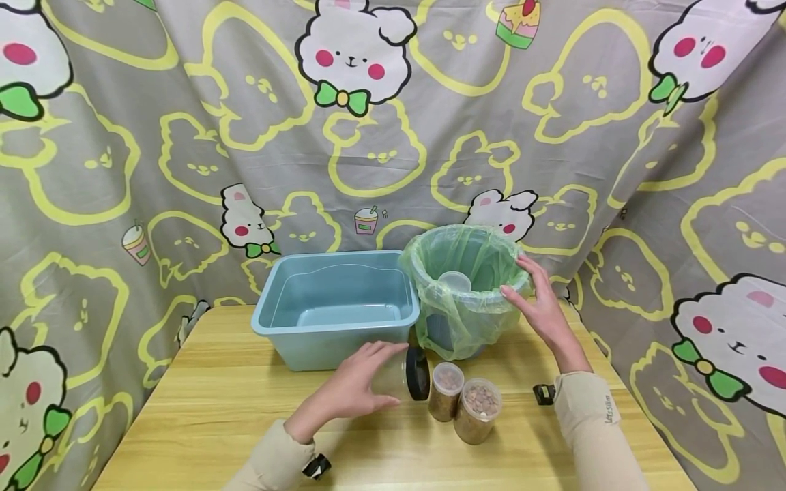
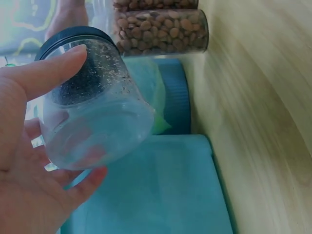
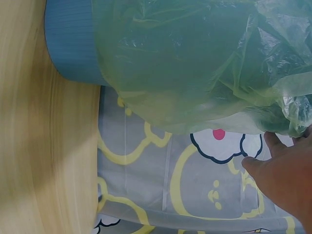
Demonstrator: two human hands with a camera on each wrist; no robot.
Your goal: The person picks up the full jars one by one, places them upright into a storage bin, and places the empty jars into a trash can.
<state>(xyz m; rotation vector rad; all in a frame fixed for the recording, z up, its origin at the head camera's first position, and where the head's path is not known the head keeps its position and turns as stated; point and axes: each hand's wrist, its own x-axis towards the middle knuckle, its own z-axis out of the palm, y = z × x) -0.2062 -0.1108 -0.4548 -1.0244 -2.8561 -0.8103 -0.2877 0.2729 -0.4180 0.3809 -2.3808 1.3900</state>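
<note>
My left hand (image 1: 353, 389) holds a clear plastic jar (image 2: 97, 122) with a black lid (image 1: 418, 374), tilted onto its side above the table. The thumb lies along the jar and the fingers curve behind it; dark specks cling inside. My right hand (image 1: 543, 310) is at the right side of a blue bin (image 1: 439, 331) lined with a thin green bag (image 1: 469, 327). Its fingertips touch the bag near the rim, fingers fairly straight. A round clear plastic piece (image 1: 454, 281) shows inside the liner.
A blue rectangular tub (image 1: 338, 351) stands left of the bin. Two clear containers filled with brown pellets, a smaller one (image 1: 446, 392) and a larger one (image 1: 477, 411), stand in front of the bin on the wooden table (image 1: 202, 409). A patterned curtain (image 1: 381, 157) hangs behind.
</note>
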